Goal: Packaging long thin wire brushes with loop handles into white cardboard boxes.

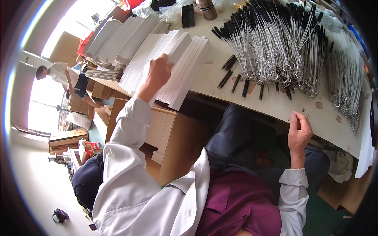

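Note:
Long narrow white boxes (185, 72) lie side by side in a row at the table's left front. My left hand (157, 72) is over them, its fingers closed on one white box (177, 46) that sits a little above its neighbours. Just past the table's front edge, my right hand (299, 131) is raised with its fingers curled in. A gap shows between thumb and fingers, and I see nothing in it. Ahead of that hand is a big heap of wire-handled brushes (275, 47) with black bristles and looped ends. Several short black brushes (225, 78) lie beside the heap.
More white boxes (118, 39) are stacked farther left. A phone (188, 15) and a metal bottle (206, 9) stand at the back. Another bundle of wire pieces (346, 78) lies at the right. Below the table is an open cardboard carton (183, 141). Another person (63, 74) stands far left.

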{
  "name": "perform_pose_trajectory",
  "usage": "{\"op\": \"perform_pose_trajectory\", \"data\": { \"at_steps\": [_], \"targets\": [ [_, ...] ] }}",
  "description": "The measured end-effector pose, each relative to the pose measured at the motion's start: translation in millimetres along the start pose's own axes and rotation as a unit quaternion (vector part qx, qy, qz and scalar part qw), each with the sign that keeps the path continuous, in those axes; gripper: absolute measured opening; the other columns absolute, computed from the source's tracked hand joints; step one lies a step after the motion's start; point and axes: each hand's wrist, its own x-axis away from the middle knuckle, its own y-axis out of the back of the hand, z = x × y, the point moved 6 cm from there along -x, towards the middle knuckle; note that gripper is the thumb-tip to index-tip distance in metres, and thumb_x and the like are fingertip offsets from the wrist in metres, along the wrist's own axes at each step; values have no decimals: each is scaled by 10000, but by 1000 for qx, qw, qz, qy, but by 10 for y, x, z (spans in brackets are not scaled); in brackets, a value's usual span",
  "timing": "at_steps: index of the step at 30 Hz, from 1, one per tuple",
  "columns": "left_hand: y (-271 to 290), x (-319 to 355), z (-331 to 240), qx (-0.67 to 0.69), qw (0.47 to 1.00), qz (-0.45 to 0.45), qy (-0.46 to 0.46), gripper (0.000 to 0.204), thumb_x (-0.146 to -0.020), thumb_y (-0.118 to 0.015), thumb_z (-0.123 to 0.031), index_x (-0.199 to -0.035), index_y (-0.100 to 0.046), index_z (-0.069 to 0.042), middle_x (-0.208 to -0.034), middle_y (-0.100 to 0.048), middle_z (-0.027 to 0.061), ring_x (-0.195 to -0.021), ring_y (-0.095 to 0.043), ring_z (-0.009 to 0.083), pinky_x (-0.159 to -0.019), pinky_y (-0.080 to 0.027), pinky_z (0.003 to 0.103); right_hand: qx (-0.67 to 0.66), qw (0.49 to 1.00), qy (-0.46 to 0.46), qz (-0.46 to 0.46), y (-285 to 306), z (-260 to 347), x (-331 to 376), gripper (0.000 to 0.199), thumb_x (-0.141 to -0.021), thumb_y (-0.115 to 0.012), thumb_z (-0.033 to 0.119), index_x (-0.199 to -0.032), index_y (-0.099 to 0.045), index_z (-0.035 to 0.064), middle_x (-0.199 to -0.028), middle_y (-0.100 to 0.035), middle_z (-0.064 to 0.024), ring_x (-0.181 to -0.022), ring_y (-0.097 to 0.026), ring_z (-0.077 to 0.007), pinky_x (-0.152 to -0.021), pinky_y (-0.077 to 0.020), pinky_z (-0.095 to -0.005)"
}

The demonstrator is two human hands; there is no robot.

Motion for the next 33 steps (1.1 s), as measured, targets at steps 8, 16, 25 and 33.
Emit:
{"op": "perform_pose_trajectory", "data": {
  "at_steps": [8, 16, 25, 33],
  "targets": [
    [-174, -340, 98, -301, 953, 28, -5, 287, -890, -742, -273, -981, -662, -13, -959, -703, 188, -924, -711, 396, -825, -568, 474, 13, 999, 33, -19, -16, 36, 36, 49, -950, -688, 57, -977, -714, 25, -879, -692, -67, -680, -642, -168, -583, -494, -283],
    [73, 102, -877, -121, 987, -43, -96, 328, -877, -755, -249, -1094, -671, -18, -1057, -692, 191, -1009, -685, 365, -825, -563, 461, 41, 997, 49, -46, 92, 54, 9, 61, -891, -681, 10, -943, -708, 24, -861, -683, -134, -730, -664, -314, -664, -540, -375],
    [-441, 804, -2323, 231, 941, 4, -247, 135, -867, -736, -28, -994, -694, -8, -937, -705, 172, -851, -698, 364, -755, -555, 400, -39, 998, 9, -52, 594, -101, 59, 57, -940, -690, 50, -964, -707, 2, -864, -717, -104, -695, -670, -174, -610, -521, -283],
    [-1003, 764, -2583, 299, 916, -36, -266, 29, -902, -694, 13, -924, -678, 2, -864, -684, 129, -760, -668, 274, -745, -547, 356, 236, 938, -94, -236, 2654, -897, 336, 90, -908, -697, 110, -955, -699, 35, -899, -711, -136, -816, -720, -296, -723, -595, -375]
  ]
}}
